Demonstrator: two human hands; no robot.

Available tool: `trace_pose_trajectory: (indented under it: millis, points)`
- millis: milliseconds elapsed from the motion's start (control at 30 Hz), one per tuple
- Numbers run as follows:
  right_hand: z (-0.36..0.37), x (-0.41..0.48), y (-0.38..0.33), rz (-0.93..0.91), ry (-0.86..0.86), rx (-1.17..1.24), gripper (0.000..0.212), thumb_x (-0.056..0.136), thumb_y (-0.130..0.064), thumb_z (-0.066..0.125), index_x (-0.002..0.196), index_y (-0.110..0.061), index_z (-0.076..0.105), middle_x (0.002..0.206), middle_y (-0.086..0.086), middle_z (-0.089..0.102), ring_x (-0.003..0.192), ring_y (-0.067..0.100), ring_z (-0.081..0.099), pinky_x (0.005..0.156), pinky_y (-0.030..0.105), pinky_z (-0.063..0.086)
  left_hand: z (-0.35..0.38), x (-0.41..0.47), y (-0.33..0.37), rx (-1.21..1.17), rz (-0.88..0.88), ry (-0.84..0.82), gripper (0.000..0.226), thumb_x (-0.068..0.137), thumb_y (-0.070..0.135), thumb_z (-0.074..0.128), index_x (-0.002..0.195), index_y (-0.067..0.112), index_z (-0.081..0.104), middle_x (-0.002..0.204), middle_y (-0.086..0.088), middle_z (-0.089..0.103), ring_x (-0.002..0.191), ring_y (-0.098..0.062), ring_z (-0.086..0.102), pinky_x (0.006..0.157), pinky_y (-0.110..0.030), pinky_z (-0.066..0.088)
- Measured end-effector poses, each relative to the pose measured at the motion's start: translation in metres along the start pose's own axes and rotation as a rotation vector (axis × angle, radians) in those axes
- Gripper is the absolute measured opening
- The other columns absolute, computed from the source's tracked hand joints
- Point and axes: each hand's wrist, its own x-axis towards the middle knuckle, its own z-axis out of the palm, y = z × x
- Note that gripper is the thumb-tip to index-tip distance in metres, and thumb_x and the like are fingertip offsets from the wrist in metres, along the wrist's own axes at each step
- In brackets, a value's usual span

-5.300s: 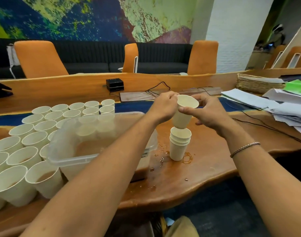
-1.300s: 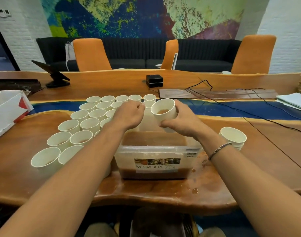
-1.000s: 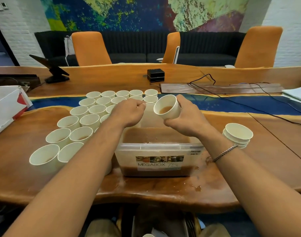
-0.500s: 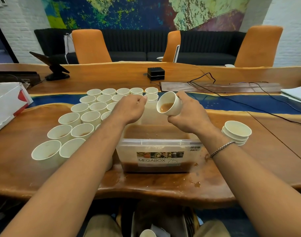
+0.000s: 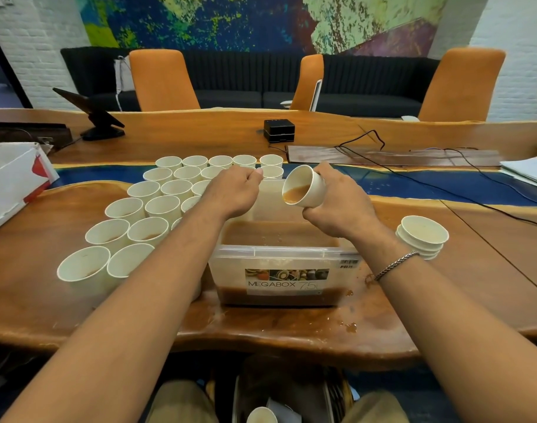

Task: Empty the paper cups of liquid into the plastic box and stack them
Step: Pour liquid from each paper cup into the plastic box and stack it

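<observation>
Both arms reach forward from the near side of the plastic box (image 5: 285, 250), bare forearms angling in toward each other. The left forearm passes the box's near left corner. The left hand (image 5: 233, 193) sits above the far left corner, knuckles up, fingers curled under, thumb tip against the index finger. The hand itself hides whether it grips anything. The right hand (image 5: 337, 206) is raised over the far right part of the box, fingers and thumb wrapped round a paper cup (image 5: 306, 187). The wrist is rolled inward, so the cup's mouth tips left and down toward the box's middle.
</observation>
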Motion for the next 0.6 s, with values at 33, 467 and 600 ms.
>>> trace_pose_trajectory:
  millis: [33,467,600]
  points:
    - [0.0002,0.0,0.0001,-0.001,0.0,-0.005,0.069,0.075,-0.029,0.083,0.132,-0.026,0.044,0.123,-0.001,0.059,0.112,0.02,0.053,0.086,0.044,0.054,-0.0002,0.0,-0.0003,0.001,-0.001,-0.003,0.053,0.108,0.039,0.034,0.106,0.003,0.072,0.101,-0.015,0.072,0.098,-0.03,0.062,0.09,-0.046,0.05]
    - [0.0025,0.0017,0.0016,0.001,0.001,-0.061,0.067,0.076,-0.028,0.082,0.131,-0.026,0.044,0.121,-0.001,0.057,0.111,0.019,0.049,0.082,0.042,0.052,-0.0013,-0.0019,0.0007,0.01,-0.007,-0.021,0.035,0.108,0.039,0.032,0.09,0.025,0.059,0.096,-0.014,0.07,0.098,-0.031,0.06,0.089,-0.043,0.048]
    - [0.0028,0.0015,0.0014,0.005,0.001,-0.065,0.069,0.077,-0.028,0.082,0.133,-0.026,0.044,0.123,-0.001,0.057,0.113,0.02,0.05,0.084,0.042,0.051,-0.0025,-0.003,0.0017,-0.003,-0.024,-0.033,0.045,0.108,0.04,0.032,0.097,0.018,0.069,0.105,-0.012,0.071,0.1,-0.029,0.06,0.09,-0.043,0.048]
